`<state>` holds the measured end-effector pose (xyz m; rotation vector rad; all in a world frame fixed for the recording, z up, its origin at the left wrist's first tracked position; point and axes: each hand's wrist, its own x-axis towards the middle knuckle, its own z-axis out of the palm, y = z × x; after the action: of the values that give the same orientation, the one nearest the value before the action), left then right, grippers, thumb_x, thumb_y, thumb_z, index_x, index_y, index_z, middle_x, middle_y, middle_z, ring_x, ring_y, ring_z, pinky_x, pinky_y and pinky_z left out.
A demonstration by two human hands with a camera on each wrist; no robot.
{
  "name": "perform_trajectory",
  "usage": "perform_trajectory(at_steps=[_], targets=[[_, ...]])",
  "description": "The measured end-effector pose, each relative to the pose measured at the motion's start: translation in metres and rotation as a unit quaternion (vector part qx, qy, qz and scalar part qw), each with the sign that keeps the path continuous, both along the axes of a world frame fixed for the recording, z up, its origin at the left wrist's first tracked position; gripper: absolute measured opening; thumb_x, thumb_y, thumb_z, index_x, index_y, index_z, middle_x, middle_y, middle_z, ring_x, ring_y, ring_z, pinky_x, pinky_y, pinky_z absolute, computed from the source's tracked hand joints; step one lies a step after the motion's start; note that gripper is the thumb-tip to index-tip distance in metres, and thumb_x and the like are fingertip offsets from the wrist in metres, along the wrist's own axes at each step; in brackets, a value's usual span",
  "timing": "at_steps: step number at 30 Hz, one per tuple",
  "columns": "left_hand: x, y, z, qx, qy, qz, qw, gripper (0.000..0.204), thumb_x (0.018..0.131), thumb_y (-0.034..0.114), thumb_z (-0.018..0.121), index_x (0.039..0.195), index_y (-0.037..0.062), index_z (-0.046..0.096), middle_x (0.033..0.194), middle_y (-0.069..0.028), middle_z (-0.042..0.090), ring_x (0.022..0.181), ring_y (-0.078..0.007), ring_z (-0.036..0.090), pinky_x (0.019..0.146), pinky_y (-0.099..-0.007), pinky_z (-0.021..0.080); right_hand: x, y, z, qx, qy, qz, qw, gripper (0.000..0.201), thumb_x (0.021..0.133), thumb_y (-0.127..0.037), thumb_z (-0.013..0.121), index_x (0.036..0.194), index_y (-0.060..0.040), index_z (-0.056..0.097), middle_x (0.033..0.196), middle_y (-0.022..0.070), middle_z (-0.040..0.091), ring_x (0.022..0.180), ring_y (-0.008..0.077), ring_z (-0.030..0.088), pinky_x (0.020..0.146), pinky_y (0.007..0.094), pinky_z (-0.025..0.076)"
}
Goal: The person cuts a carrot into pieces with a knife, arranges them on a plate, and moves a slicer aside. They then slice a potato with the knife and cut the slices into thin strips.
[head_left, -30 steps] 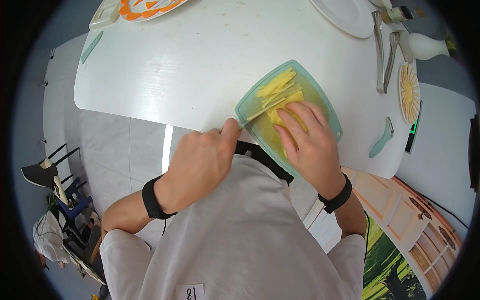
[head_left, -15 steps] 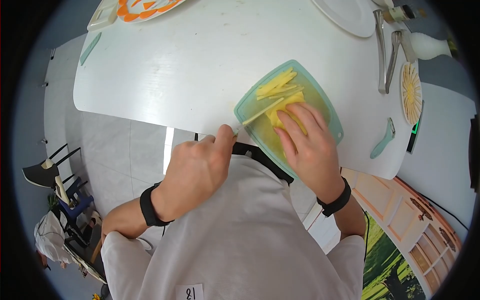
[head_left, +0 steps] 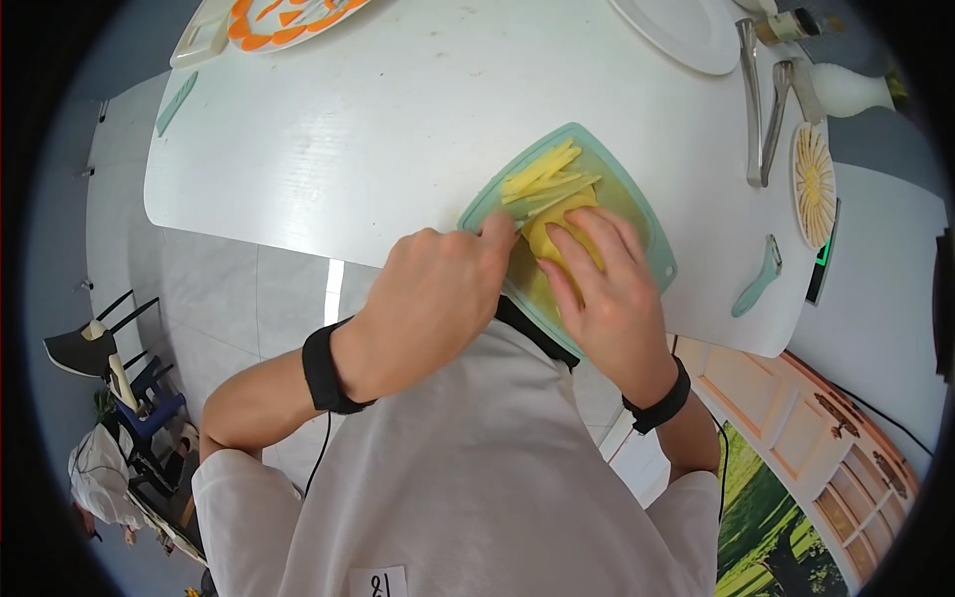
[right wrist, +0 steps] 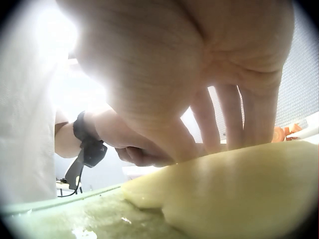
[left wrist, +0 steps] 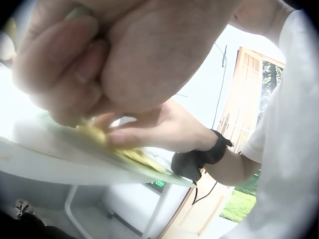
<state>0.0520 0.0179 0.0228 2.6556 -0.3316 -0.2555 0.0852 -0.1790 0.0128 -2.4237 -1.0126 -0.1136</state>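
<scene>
My left hand (head_left: 433,303) grips a knife, its fingers curled round the handle; the short visible part of the blade (head_left: 523,213) is beside a yellow piece of food (head_left: 565,227). The green cutting board (head_left: 637,204) lies beneath them. My right hand (head_left: 619,310) presses on the piece with spread, fairly straight fingers, and its palm stands above the piece (right wrist: 249,191) in the right wrist view. Cut yellow strips (head_left: 542,171) lie together beyond the blade. In the left wrist view, my curled left hand (left wrist: 114,59) hides most of the knife.
A peeler (head_left: 761,279), metal tongs (head_left: 752,109) and a plate of arranged slices (head_left: 815,186) lie to the right. At the far side are a white plate (head_left: 686,35) and a plate with orange pieces (head_left: 284,42). A green tool (head_left: 177,103) lies far left.
My left hand has moved right and slightly farther over the board with the knife. The strip at the blade is now by the other strips. The board has shifted slightly left.
</scene>
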Motion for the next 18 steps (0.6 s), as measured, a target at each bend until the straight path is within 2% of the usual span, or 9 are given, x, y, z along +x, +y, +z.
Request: perform_trajectory(at_steps=[7, 18], targets=[[-0.001, -0.004, 0.004, -0.023, 0.002, 0.009, 1.0, 0.018, 0.101, 0.014, 0.056, 0.091, 0.0018, 0.047, 0.052, -0.013, 0.053, 0.044, -0.0344, 0.054, 0.042, -0.0421, 0.043, 0.0, -0.001, 0.001, 0.008, 0.022, -0.014, 1.0, 0.034, 0.081, -0.002, 0.075, 0.112, 0.0054, 0.063, 0.12, 0.0161, 0.058, 0.115, 0.0343, 0.058, 0.091, 0.0409, 0.053], [-0.013, -0.003, 0.004, 0.065, -0.028, -0.016, 0.997, 0.016, 0.1, 0.014, 0.058, 0.092, 0.0034, 0.048, 0.052, -0.0074, 0.048, 0.04, -0.0254, 0.051, 0.039, -0.0366, 0.041, 0.002, -0.003, 0.0, -0.016, 0.017, 0.006, 1.0, 0.039, 0.082, -0.003, 0.075, 0.117, 0.0074, 0.062, 0.127, 0.0192, 0.056, 0.121, 0.0364, 0.056, 0.096, 0.0422, 0.052]])
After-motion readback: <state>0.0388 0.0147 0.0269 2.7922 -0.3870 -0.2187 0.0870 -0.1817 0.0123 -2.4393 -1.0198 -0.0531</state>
